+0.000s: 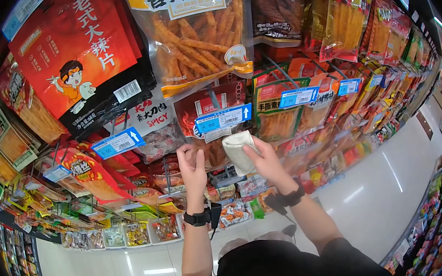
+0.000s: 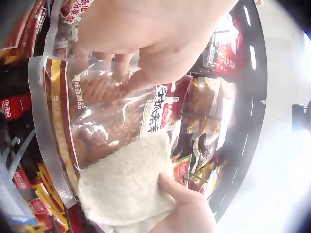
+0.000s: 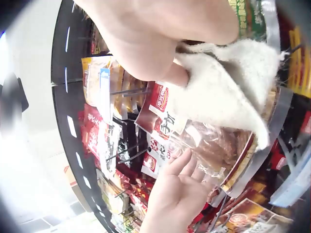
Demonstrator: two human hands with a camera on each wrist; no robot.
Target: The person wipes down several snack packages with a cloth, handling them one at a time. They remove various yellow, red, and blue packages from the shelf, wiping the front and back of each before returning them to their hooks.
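While the left hand [image 1: 191, 165] steadies a clear snack packet [image 2: 104, 116] hanging on its peg — fingers bent against its front — the right hand [image 1: 266, 160] just beside it pinches a white cloth [image 1: 238, 149], pressing it onto that packet below 2 blue price tags [image 1: 223, 119].

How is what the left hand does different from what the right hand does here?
The left hand holds the clear snack packet with its fingers on the front; the right hand grips a white cloth instead. The left hand touches the packet bare; the right hand presses the cloth against it. Both are raised to the same hanging packet, and each wrist wears a black band.
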